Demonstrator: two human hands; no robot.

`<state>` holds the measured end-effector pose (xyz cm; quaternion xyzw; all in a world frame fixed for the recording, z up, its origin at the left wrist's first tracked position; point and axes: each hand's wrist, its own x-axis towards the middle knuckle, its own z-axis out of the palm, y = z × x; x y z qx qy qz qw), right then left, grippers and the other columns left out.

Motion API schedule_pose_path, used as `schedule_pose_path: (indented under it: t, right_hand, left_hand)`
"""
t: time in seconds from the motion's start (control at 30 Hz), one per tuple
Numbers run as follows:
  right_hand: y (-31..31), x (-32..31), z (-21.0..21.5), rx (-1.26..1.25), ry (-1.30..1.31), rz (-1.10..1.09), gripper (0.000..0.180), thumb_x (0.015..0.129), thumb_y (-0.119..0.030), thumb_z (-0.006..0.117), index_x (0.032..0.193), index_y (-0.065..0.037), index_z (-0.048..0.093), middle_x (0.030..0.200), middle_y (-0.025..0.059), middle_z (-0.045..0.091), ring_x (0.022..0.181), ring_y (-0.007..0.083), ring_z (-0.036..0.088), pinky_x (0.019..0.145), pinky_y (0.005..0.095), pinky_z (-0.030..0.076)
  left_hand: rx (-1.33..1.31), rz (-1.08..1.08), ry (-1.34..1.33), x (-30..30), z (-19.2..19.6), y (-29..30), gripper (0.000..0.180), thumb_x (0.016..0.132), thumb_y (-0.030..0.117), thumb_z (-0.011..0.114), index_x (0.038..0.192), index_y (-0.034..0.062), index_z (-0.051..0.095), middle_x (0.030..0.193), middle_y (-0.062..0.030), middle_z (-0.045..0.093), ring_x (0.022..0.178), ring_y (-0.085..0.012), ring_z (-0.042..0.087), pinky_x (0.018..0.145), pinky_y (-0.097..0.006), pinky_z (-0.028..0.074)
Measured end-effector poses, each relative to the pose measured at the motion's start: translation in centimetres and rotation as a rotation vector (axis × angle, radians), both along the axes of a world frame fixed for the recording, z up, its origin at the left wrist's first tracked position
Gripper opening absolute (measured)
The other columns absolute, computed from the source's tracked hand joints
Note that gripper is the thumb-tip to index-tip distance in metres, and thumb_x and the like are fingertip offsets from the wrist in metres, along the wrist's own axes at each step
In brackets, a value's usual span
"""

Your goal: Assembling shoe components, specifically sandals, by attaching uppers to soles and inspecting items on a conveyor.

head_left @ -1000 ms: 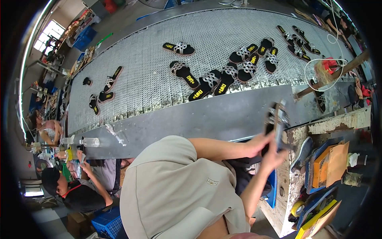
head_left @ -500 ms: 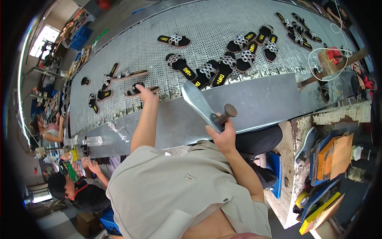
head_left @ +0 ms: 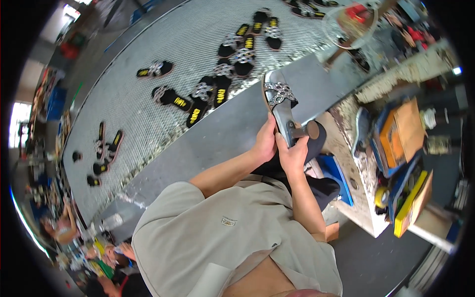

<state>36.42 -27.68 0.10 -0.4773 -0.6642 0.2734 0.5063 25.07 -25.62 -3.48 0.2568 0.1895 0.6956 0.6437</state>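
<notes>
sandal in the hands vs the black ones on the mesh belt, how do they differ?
The silver sandal has a grey insole and a block heel; the black sandals have black insoles with yellow marks, and no heel shows on them. The silver sandal is held off the surface by the left hand and right hand; the black sandals lie loose on the mesh belt, untouched. Both have silvery woven straps across the front.

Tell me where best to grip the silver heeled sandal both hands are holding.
Judging by its pose, grip the silver sandal at the narrow waist just above the heel, from the near end, where the left hand and right hand clasp it. The strapped front juts away, harder to hold.
</notes>
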Motion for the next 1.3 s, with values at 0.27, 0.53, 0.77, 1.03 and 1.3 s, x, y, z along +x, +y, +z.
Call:
schedule_pose_path:
  t: [0.27, 0.53, 0.77, 1.03, 1.3]
  right_hand:
    - [1.0, 4.7, 0.7, 0.083, 0.001, -0.174, 0.07, 0.085, -0.017, 0.087, 0.14, 0.007, 0.051, 0.139, 0.023, 0.059, 0.128, 0.0308, 0.059, 0.112, 0.0423, 0.044]
    - [1.6, 16.4, 5.9, 0.309, 0.288, -0.481, 0.061, 0.089, -0.017, 0.084, 0.138, 0.008, 0.056, 0.134, 0.0199, 0.063, 0.119, 0.0261, 0.062, 0.107, 0.0389, 0.046]
    - [11.6, 26.9, 10.2, 0.288, -0.041, -1.069, 0.055, 0.085, -0.029, 0.084, 0.116, 0.007, 0.058, 0.109, 0.0276, 0.066, 0.109, 0.0462, 0.062, 0.099, 0.0507, 0.047]
    - [24.3, 34.5, 9.7, 0.211, -0.508, -1.285, 0.055, 0.081, -0.031, 0.085, 0.112, 0.007, 0.06, 0.111, 0.0277, 0.068, 0.117, 0.0476, 0.06, 0.102, 0.054, 0.047]
    - [14.1, 27.2, 7.6, 0.767, -0.629, -1.241, 0.065, 0.094, -0.033, 0.08, 0.138, 0.007, 0.053, 0.134, 0.0296, 0.059, 0.125, 0.0472, 0.057, 0.107, 0.0589, 0.046]
  left_hand:
    - [0.118, -0.137, 0.154, 4.9, -0.1, 3.2, 0.064, 0.112, 0.055, 0.044, 0.153, 0.0057, 0.05, 0.148, -0.0095, 0.059, 0.134, -0.0218, 0.057, 0.114, -0.044, 0.046]
    - [-0.322, 1.087, 1.79, -17.5, -0.9, 3.8, 0.088, 0.1, 0.053, 0.067, 0.161, -0.002, 0.037, 0.168, -0.0292, 0.029, 0.161, -0.0443, 0.012, 0.13, -0.054, 0.015]
    - [-1.126, 1.061, 2.088, -37.2, -6.8, 1.8, 0.115, 0.082, 0.09, 0.059, 0.169, 0.0187, 0.03, 0.165, -0.0418, 0.022, 0.151, -0.0603, 0.026, 0.121, -0.064, 0.029]
    - [-0.355, 1.054, 2.247, -42.1, -6.5, 7.6, 0.087, 0.1, 0.058, 0.063, 0.163, 0.0032, 0.038, 0.165, -0.0384, 0.029, 0.153, -0.0556, 0.026, 0.126, -0.06, 0.023]
    - [0.002, 0.854, 2.131, -37.8, -1.6, 17.3, 0.09, 0.093, 0.051, 0.074, 0.155, -0.0051, 0.042, 0.164, -0.0333, 0.036, 0.154, -0.0505, 0.03, 0.129, -0.053, 0.025]
